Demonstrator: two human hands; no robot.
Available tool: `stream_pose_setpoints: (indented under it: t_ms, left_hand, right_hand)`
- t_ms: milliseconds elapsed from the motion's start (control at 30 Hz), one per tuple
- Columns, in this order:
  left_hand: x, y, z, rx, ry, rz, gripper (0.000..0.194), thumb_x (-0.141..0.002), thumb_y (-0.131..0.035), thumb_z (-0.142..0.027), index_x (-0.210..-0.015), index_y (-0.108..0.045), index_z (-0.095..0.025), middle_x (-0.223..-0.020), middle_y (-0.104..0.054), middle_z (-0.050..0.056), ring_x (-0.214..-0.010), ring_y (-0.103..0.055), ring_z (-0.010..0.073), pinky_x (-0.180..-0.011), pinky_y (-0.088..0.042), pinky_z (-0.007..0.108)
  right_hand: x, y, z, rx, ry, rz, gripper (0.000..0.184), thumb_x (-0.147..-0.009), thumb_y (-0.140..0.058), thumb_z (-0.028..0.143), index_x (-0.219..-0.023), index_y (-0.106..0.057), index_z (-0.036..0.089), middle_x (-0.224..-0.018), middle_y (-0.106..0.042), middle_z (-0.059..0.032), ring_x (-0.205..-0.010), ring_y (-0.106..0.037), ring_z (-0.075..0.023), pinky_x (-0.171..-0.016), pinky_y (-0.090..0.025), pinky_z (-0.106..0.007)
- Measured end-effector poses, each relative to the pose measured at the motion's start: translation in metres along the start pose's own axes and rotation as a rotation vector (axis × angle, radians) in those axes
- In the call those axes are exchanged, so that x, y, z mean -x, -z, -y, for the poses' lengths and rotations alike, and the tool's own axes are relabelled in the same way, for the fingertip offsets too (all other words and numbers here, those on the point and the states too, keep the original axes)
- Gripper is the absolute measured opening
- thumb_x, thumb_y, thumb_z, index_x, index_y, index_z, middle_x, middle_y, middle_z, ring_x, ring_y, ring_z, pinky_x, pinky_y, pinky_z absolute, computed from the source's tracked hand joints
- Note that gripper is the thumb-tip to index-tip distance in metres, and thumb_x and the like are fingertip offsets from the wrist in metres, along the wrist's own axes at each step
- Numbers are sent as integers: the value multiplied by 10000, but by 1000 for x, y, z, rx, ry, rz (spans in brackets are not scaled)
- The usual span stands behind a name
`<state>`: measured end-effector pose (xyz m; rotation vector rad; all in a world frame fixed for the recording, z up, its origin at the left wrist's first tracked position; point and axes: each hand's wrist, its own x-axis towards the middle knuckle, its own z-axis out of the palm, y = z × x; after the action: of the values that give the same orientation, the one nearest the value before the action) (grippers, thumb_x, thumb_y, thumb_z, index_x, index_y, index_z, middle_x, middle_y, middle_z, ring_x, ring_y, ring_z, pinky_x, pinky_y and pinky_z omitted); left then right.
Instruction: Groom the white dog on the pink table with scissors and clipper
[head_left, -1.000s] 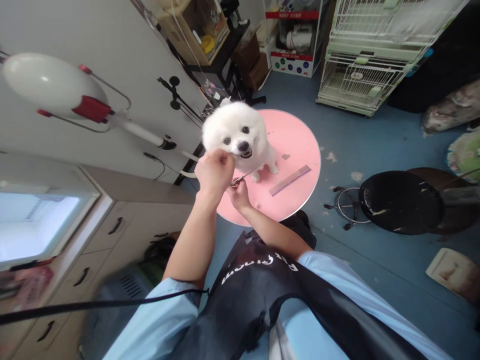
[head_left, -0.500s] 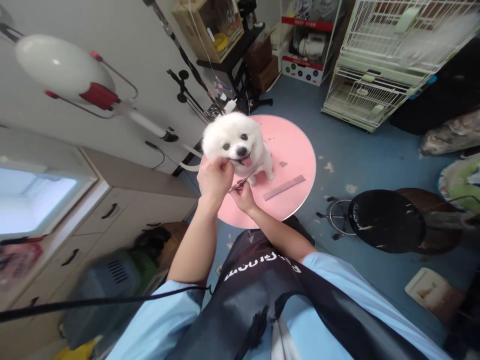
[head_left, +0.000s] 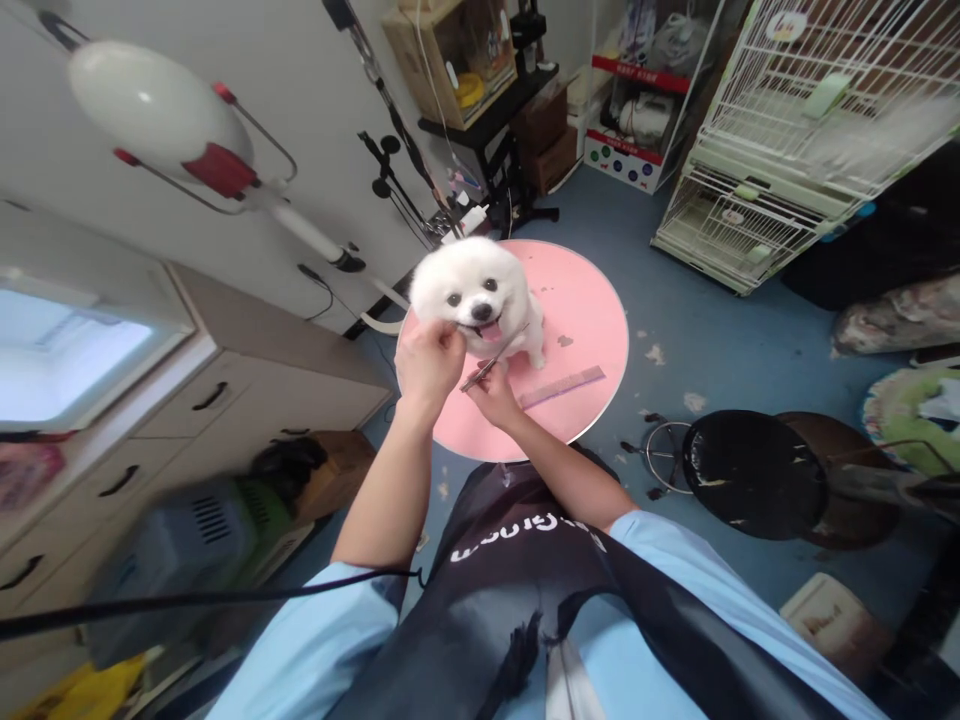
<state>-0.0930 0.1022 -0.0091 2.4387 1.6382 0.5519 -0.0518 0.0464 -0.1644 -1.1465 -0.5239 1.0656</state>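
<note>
A fluffy white dog (head_left: 469, 275) sits on a round pink grooming table (head_left: 592, 310), facing me with its mouth open and tongue showing. Fingers of my left hand (head_left: 429, 368) are pinched together at the fur on its cheek, beside the mouth. My right hand (head_left: 496, 398) grips a pair of scissors (head_left: 480, 375). Their blades point up and to the right, in front of the dog's chest below its chin. To the right of my right hand, a long comb (head_left: 566, 388) with a purplish edge lies on the table.
A white dryer (head_left: 157, 110) on an arm hangs at upper left. Wire cages (head_left: 757, 200) stand at upper right. A black round stool (head_left: 754, 472) is on the right. Drawers (head_left: 217, 400) and a pet carrier (head_left: 172, 540) line the left side.
My view has shifted slightly, so the room appears moved in the frame. My left hand stays at the dog's cheek. The scissors remain in my right hand below its chin.
</note>
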Motion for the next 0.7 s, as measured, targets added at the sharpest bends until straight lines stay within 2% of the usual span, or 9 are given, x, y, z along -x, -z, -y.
stream_pose_setpoints:
  t_ms: [133,333,533,633,700]
  left_hand:
    - [0,-1,-2,-17,23,-8,157,-812,-550,-274,-703,-635,-199,-713,-627,38,-721,-561,176,-645,-348,284]
    - [2,-1,-10,3,56,-19,151,-805,-547,-251,-689,-625,-193,-724,-638,44,-726,-563,175,-648,-342,286]
    - [4,0,-14,73,141,-31,121,-797,-568,-228,-712,-645,-191,-752,-652,37,-735,-564,168,-650,-338,276]
    - [18,-3,-19,269,233,-51,123,-812,-583,-233,-719,-646,-183,-735,-634,28,-741,-561,158,-671,-370,259]
    - [33,-13,-31,579,399,50,146,-845,-576,-252,-751,-654,-171,-700,-611,26,-688,-546,142,-647,-389,242]
  right_hand:
    - [-2,20,9,19,-32,78,396,-700,-672,246,-983,-395,245,-796,-595,64,-755,-653,-130,-788,-540,-328]
    - [-6,47,17,94,-22,171,403,-689,-667,241,-991,-400,241,-816,-585,56,-754,-640,-132,-783,-541,-347]
    - [-13,61,24,158,-26,199,424,-658,-680,252,-996,-425,229,-858,-578,38,-761,-629,-133,-776,-541,-344]
    - [-12,72,30,127,-43,215,450,-644,-691,268,-1011,-435,230,-866,-590,34,-785,-635,-141,-767,-539,-335]
    - [-6,88,34,100,-74,221,472,-635,-700,278,-1029,-445,231,-865,-609,30,-807,-640,-150,-767,-540,-334]
